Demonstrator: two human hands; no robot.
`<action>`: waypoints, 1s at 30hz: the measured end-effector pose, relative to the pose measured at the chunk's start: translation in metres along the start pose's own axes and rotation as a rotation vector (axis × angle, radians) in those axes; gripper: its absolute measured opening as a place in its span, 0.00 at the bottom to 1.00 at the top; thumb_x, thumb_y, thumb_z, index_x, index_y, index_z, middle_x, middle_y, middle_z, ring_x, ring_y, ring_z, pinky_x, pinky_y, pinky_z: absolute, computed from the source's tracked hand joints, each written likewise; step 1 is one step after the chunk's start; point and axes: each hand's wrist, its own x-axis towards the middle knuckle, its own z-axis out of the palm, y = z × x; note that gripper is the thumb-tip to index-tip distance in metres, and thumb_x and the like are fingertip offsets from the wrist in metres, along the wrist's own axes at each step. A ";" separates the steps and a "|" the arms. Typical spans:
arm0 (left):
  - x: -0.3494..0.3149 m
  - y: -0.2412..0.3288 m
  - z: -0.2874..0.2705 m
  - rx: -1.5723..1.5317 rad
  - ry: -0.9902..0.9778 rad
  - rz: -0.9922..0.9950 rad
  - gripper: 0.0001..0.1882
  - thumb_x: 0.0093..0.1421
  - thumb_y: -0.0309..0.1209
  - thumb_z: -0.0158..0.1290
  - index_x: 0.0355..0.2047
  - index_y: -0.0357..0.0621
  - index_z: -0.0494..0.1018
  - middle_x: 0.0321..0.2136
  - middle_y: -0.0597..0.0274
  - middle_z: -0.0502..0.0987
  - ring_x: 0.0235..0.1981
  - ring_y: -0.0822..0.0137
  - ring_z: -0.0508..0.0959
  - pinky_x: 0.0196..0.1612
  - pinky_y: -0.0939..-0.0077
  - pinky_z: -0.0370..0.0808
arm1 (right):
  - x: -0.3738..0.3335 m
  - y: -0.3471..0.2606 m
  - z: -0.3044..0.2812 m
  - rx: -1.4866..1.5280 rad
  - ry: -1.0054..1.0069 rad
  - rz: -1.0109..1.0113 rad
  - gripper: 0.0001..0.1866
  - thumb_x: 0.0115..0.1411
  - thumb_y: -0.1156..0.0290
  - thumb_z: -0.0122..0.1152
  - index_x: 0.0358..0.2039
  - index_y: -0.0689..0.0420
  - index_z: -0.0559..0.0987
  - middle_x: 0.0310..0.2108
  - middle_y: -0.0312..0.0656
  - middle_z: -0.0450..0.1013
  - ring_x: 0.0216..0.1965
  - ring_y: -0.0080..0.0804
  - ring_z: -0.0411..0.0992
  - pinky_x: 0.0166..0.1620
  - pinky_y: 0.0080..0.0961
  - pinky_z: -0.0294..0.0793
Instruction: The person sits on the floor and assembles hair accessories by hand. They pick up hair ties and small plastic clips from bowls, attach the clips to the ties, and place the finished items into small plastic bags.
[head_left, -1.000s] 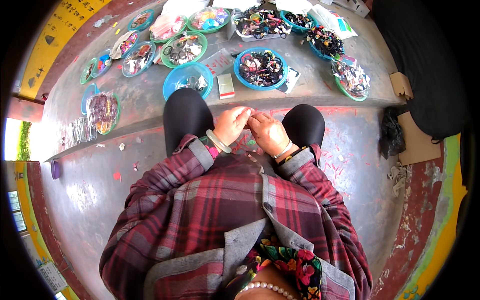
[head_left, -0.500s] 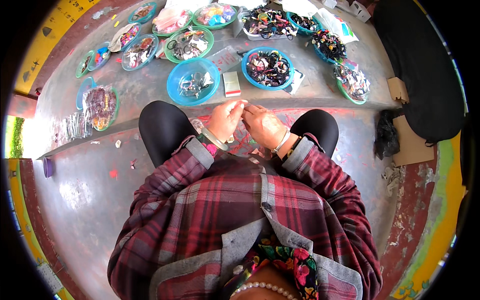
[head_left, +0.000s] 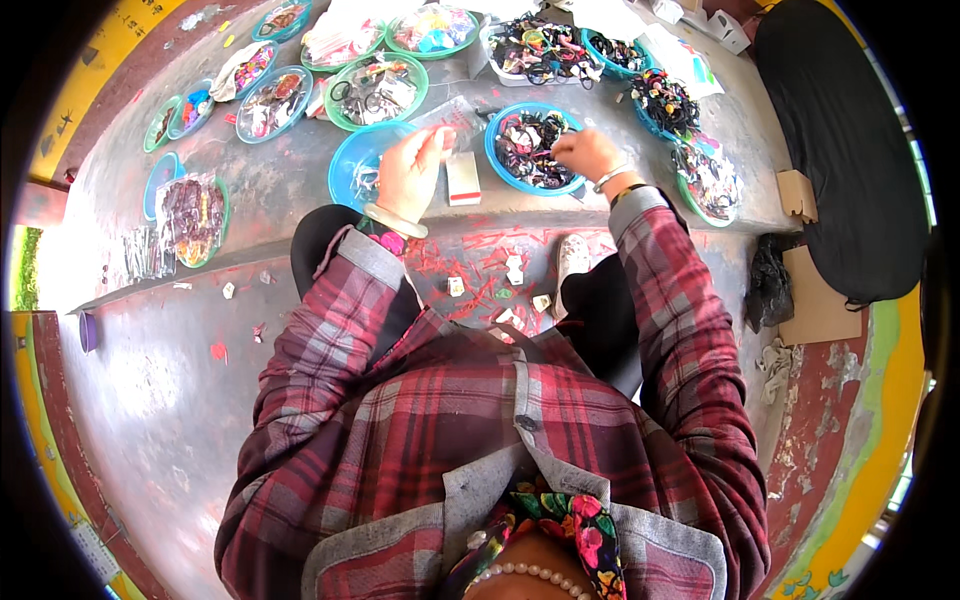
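My left hand [head_left: 408, 176] is raised over the right side of a blue basin [head_left: 347, 165] that holds a few small loose items. Its thumb and fingers are pressed together, and what they grip, if anything, is too small to name. Over the right rim of another blue basin [head_left: 489, 150], my right hand [head_left: 588, 156] is closed with bent fingers. Dark hair ties [head_left: 530, 145] with coloured bits fill that basin. Whatever the right fingers pinch cannot be made out. Between the two basins lies a small white box [head_left: 463, 180] with a red edge.
Several basins crowd the ledge behind, among them a green basin [head_left: 415, 100] and a white tub [head_left: 490, 65] of hair ties. A clear plastic bag [head_left: 452, 117] lies flat. Pale scraps [head_left: 515, 268] litter the floor between my knees. At right stands a long black object [head_left: 840, 150].
My hands were together above my knees and have parted. The left moved up to the left basin, the right up and right to the hair-tie basin. Floor scraps and a shoe now show.
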 end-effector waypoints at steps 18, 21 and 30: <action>0.011 -0.031 0.022 0.354 -0.101 -0.102 0.14 0.60 0.36 0.46 0.36 0.38 0.74 0.27 0.52 0.77 0.29 0.60 0.77 0.32 0.74 0.71 | 0.037 0.046 0.103 -0.588 -0.392 0.186 0.11 0.52 0.70 0.49 0.31 0.54 0.80 0.32 0.46 0.76 0.37 0.41 0.75 0.40 0.33 0.73; 0.011 -0.037 0.026 0.349 -0.078 -0.054 0.13 0.59 0.37 0.46 0.33 0.40 0.73 0.24 0.50 0.75 0.27 0.52 0.75 0.28 0.66 0.70 | 0.038 0.041 0.096 -0.570 -0.404 0.173 0.11 0.51 0.69 0.50 0.30 0.55 0.80 0.32 0.46 0.76 0.36 0.40 0.75 0.39 0.34 0.73; 0.009 -0.038 0.027 0.380 -0.125 -0.060 0.14 0.59 0.38 0.45 0.33 0.41 0.73 0.24 0.50 0.75 0.27 0.51 0.75 0.28 0.64 0.70 | 0.036 0.059 0.115 -0.531 -0.307 0.243 0.12 0.49 0.65 0.51 0.29 0.55 0.80 0.32 0.46 0.75 0.36 0.43 0.74 0.40 0.35 0.73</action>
